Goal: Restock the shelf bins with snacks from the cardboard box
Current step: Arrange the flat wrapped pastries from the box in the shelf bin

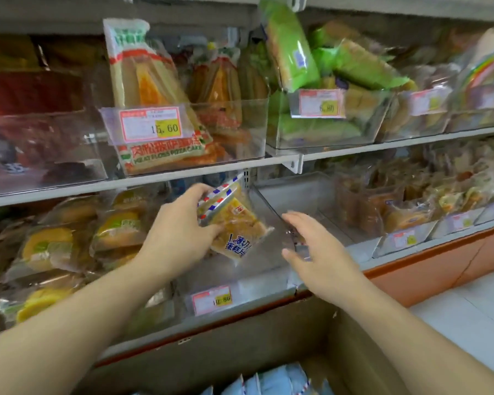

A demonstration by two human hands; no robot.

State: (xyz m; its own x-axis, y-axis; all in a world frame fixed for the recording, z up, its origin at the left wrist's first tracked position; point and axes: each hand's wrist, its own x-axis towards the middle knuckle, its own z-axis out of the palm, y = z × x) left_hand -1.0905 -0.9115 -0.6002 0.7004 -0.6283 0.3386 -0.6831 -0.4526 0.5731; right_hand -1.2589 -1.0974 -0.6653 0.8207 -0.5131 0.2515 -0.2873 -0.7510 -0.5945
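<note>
My left hand grips a clear-wrapped yellow cake packet with a red-and-blue striped edge, held tilted over a clear plastic shelf bin on the lower shelf. That bin looks nearly empty inside. My right hand hovers just right of the packet, fingers apart, holding nothing, at the bin's right wall. The cardboard box stands below the shelf at the bottom of the view, with several blue-and-white packets inside.
Neighbouring bins hold yellow cakes at left and brown pastries at right. The upper shelf carries pizza cake packs and green bread packs. An empty bin sits behind my right hand. White floor tiles lie at right.
</note>
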